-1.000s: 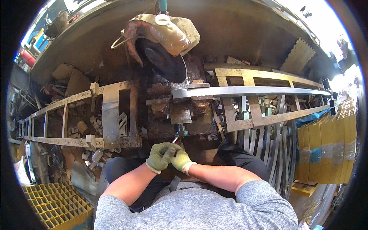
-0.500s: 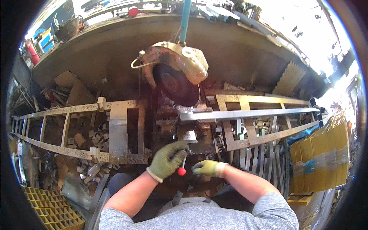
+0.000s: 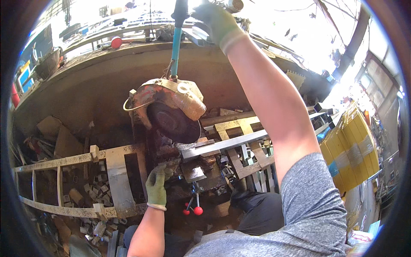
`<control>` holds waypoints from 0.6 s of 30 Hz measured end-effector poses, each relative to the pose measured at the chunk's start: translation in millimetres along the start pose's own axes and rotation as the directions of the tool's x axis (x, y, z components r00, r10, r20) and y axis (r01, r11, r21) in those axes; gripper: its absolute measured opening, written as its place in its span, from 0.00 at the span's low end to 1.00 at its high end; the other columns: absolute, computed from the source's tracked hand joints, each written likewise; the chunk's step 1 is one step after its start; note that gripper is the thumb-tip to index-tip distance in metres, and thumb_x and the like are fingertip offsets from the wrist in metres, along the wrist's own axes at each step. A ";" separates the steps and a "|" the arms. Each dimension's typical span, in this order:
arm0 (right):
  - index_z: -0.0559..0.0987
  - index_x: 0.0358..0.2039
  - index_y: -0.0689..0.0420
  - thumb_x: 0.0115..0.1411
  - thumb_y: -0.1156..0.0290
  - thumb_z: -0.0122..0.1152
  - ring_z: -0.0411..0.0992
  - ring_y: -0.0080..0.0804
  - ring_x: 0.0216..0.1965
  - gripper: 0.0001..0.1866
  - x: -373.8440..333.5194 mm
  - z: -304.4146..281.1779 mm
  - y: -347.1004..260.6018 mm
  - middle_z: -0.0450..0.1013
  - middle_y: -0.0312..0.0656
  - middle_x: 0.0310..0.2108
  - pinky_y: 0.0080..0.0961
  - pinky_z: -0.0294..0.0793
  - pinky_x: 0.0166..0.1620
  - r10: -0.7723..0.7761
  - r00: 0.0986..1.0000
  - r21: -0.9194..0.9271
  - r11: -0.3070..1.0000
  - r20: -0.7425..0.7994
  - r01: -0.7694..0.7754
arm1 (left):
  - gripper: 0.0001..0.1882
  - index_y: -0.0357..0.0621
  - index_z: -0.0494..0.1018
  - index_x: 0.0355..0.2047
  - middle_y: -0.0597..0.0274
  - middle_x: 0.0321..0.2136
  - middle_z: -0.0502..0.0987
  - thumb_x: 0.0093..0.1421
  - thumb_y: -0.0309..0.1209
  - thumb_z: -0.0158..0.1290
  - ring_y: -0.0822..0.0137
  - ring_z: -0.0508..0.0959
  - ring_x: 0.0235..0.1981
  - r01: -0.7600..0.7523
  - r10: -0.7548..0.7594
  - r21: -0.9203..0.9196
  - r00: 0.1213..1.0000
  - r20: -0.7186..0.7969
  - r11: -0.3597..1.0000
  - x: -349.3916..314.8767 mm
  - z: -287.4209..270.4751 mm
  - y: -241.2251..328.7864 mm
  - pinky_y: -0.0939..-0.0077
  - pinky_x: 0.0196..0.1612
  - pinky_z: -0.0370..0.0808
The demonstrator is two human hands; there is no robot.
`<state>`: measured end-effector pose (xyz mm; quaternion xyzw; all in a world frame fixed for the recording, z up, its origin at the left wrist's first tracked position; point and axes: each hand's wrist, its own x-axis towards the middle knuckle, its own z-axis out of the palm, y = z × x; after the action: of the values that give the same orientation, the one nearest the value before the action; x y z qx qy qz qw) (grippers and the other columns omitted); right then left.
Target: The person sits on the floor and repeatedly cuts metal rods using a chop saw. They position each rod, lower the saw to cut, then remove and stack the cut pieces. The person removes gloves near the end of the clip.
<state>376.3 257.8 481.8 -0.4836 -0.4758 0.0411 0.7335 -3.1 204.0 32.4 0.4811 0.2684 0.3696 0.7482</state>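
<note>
A cut-off saw (image 3: 167,107) with a dark round disc (image 3: 173,122) stands in front of me, with a teal handle bar (image 3: 176,49) rising from it. Below the disc, a long silver metal tube (image 3: 227,144) lies across the clamp (image 3: 193,173). Two levers with red ball knobs (image 3: 198,210) hang under the clamp. My gloved left hand (image 3: 157,186) is at the left of the clamp, its fingers bent but apart, with nothing visible in them. High up, my gloved right hand (image 3: 216,25) is beside the top of the handle bar; its fingers are blurred.
Wooden ladder-like supports (image 3: 68,159) flank the saw, with cut tube offcuts (image 3: 96,186) beneath the left one. A yellow stack (image 3: 349,145) wrapped in clear film stands at the right. Behind the saw runs a brown wall (image 3: 107,73) topped by a cluttered ledge.
My right hand has risen from beside the red knob to the top of the handle bar. My left hand has left the lever for the clamp's left side. The view has turned right.
</note>
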 end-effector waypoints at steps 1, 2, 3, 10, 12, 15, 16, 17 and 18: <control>0.91 0.53 0.54 0.73 0.53 0.74 0.88 0.38 0.51 0.19 17.8 11.0 -5.9 0.90 0.43 0.49 0.46 0.87 0.58 -0.082 0.996 -0.131 0.988 0.047 0.087 | 0.19 0.37 0.86 0.64 0.55 0.53 0.93 0.86 0.40 0.63 0.64 0.92 0.51 -0.009 0.009 -0.011 1.000 0.028 1.000 1.4 -2.2 0.8 0.63 0.62 0.88; 0.92 0.50 0.53 0.71 0.54 0.75 0.89 0.39 0.50 0.17 34.9 19.4 -11.7 0.90 0.43 0.47 0.45 0.88 0.56 -0.163 0.977 -0.353 0.913 0.140 0.203 | 0.19 0.37 0.86 0.64 0.55 0.53 0.93 0.86 0.40 0.63 0.64 0.92 0.52 -0.018 0.018 -0.015 0.999 0.035 1.000 3.7 -5.1 1.3 0.63 0.62 0.88; 0.93 0.46 0.52 0.70 0.54 0.76 0.89 0.40 0.48 0.15 50.7 24.4 -18.2 0.91 0.44 0.46 0.44 0.88 0.54 -0.221 0.927 -0.606 0.706 0.303 0.367 | 0.19 0.37 0.86 0.64 0.54 0.53 0.93 0.86 0.39 0.63 0.64 0.92 0.52 -0.014 0.014 -0.004 0.999 0.038 1.000 5.3 -7.4 1.1 0.63 0.62 0.88; 0.96 0.33 0.50 0.61 0.52 0.80 0.90 0.45 0.43 0.15 91.7 42.5 -46.5 0.92 0.47 0.39 0.41 0.90 0.47 0.019 0.685 -0.595 -0.480 0.728 0.645 | 0.19 0.33 0.84 0.65 0.55 0.54 0.92 0.85 0.35 0.64 0.64 0.90 0.56 -0.024 0.025 -0.022 0.998 0.055 0.999 9.8 -19.7 3.1 0.64 0.66 0.85; 0.96 0.33 0.51 0.61 0.52 0.79 0.90 0.46 0.42 0.15 84.4 44.0 -49.4 0.91 0.47 0.39 0.42 0.90 0.47 -0.024 0.683 -0.589 -0.528 0.730 0.612 | 0.19 0.33 0.85 0.65 0.56 0.55 0.92 0.84 0.35 0.65 0.65 0.89 0.56 -0.007 0.013 -0.074 0.996 0.088 0.997 10.4 -19.8 5.9 0.65 0.65 0.84; 0.95 0.33 0.51 0.61 0.53 0.79 0.90 0.47 0.41 0.14 70.9 39.2 -53.3 0.91 0.48 0.38 0.43 0.89 0.47 -0.073 0.680 -0.593 -0.563 0.729 0.575 | 0.19 0.33 0.84 0.67 0.57 0.57 0.91 0.85 0.35 0.64 0.67 0.89 0.56 0.008 -0.003 -0.039 0.993 0.117 0.999 9.9 -18.5 9.3 0.67 0.65 0.84; 0.95 0.33 0.51 0.61 0.53 0.79 0.90 0.47 0.41 0.14 68.3 37.3 -55.3 0.91 0.49 0.38 0.43 0.89 0.47 -0.093 0.678 -0.595 -0.576 0.729 0.561 | 0.19 0.33 0.84 0.67 0.57 0.58 0.91 0.85 0.35 0.64 0.67 0.89 0.57 0.026 -0.022 -0.037 0.993 0.116 0.999 10.0 -17.5 9.9 0.67 0.65 0.84; 0.95 0.33 0.51 0.61 0.53 0.79 0.90 0.48 0.41 0.14 65.5 34.1 -56.1 0.91 0.49 0.38 0.44 0.89 0.47 -0.109 0.679 -0.601 -0.582 0.726 0.548 | 0.19 0.33 0.84 0.67 0.57 0.58 0.91 0.85 0.35 0.64 0.66 0.89 0.57 0.042 -0.037 -0.031 0.992 0.123 0.999 8.7 -16.4 10.7 0.68 0.66 0.84; 0.95 0.32 0.51 0.61 0.54 0.78 0.90 0.48 0.40 0.14 63.7 30.5 -57.7 0.90 0.49 0.37 0.44 0.89 0.46 -0.127 0.678 -0.606 -0.587 0.724 0.537 | 0.19 0.33 0.84 0.67 0.57 0.58 0.91 0.85 0.34 0.64 0.67 0.89 0.58 0.037 -0.027 -0.070 0.990 0.139 0.997 7.5 -15.2 11.4 0.69 0.67 0.83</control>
<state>365.4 280.9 569.4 -0.6155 -0.5179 -0.5830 -0.1146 -13.6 221.0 36.5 0.4739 0.2102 0.3328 0.7877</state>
